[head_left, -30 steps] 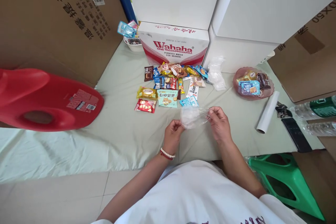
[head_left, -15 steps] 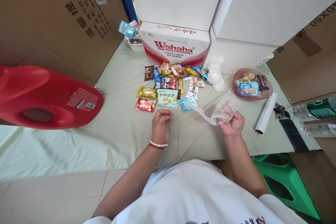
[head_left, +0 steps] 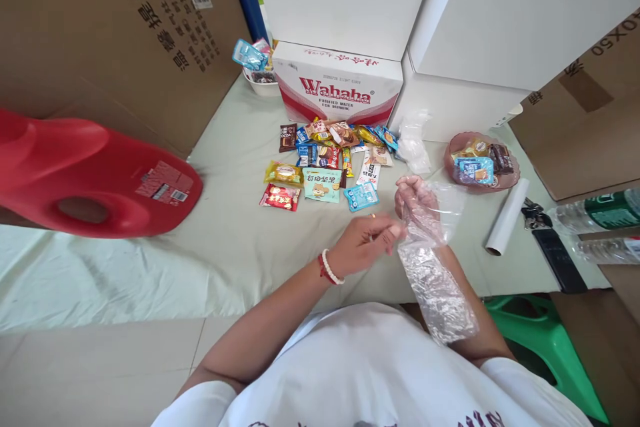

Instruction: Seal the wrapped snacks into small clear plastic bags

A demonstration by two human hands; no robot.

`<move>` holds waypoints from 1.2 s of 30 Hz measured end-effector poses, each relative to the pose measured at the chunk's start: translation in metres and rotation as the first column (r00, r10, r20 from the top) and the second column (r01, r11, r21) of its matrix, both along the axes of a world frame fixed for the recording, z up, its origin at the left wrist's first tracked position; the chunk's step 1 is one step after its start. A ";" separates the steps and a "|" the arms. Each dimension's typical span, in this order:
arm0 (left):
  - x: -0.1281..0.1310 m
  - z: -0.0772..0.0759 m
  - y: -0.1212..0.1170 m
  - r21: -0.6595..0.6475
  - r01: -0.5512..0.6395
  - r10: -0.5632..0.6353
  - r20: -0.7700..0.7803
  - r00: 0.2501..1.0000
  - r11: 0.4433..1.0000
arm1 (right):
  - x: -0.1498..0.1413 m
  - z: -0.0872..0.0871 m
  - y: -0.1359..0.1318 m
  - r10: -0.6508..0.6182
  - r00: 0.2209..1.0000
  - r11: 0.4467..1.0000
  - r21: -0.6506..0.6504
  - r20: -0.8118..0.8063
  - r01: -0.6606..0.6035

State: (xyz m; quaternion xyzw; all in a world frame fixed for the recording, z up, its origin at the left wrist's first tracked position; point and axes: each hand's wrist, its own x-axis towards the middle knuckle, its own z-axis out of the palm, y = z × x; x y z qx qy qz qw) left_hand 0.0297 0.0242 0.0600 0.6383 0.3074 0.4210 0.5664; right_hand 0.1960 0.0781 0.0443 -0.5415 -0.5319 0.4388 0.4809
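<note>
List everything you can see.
plastic film: one, clear, centre-right
snacks: many, multicoloured, centre
Wahaha box: one, white-red, back
crumpled plastic: one heap, whitish, centre
bowl: one, pink, right
roll: one, white, right
keys: one bunch, dark, right
slab: one, black, right
bottles: two, clear, far right
jug: one, red, left
tub: one, white, back left
upright object: one, blue, back left
cardboard boxes: two, brown, either side
cartons: several, white, back
stool: one, green, lower right
cloth: one, pale green, beneath snacks
bracelets: two, white-red, centre
shirt: one, white, bottom
left hand: one, centre
right hand: one, partly under film
</note>
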 end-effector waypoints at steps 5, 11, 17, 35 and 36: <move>0.015 -0.022 -0.016 -0.164 -0.356 0.341 -0.115 0.933 0.920 | 0.003 -0.004 -0.006 -0.172 0.883 0.985 0.102 0.437 0.142; 0.021 -0.042 -0.015 -0.340 -0.445 0.425 -0.135 0.895 0.828 | -0.004 -0.010 -0.008 -0.145 0.688 0.989 0.116 0.711 0.089; 0.002 -0.061 0.000 -0.757 -0.229 0.579 0.232 0.782 0.613 | 0.016 -0.019 -0.010 0.035 0.999 0.954 -0.297 -0.004 -0.035; -0.017 -0.089 0.005 -0.511 -0.557 0.659 0.024 0.752 0.655 | 0.001 -0.040 -0.040 -0.070 0.982 0.982 -0.186 -0.176 0.036; -0.019 -0.090 0.005 -0.503 -0.563 0.663 0.028 0.748 0.656 | 0.000 -0.040 -0.040 -0.120 0.980 0.979 -0.181 -0.156 0.091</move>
